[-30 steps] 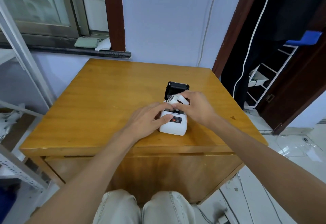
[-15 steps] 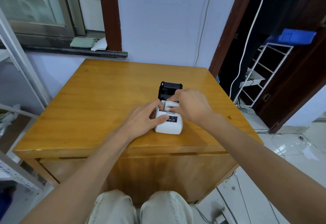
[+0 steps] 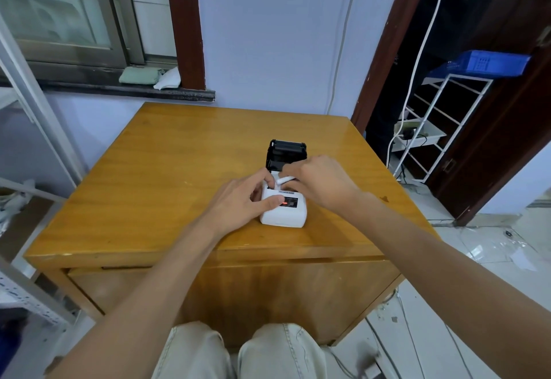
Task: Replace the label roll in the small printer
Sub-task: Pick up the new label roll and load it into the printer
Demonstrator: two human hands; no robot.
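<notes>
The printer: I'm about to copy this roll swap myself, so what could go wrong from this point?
The label roll sits tilted at the open bay, pinched by the right hand; it may seat crooked and jam. The black lid stands open behind the fingers, so it could be knocked or strained. The left hand steadies the printer; letting go might let it slide.

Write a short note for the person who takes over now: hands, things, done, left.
Left hand: steadies the white printer on the table, thumb on its front.
Right hand: grip on the label roll, over the open bay.
Done: the black lid stands open.
Left: seat the roll fully, feed its end out, shut the lid.
</notes>
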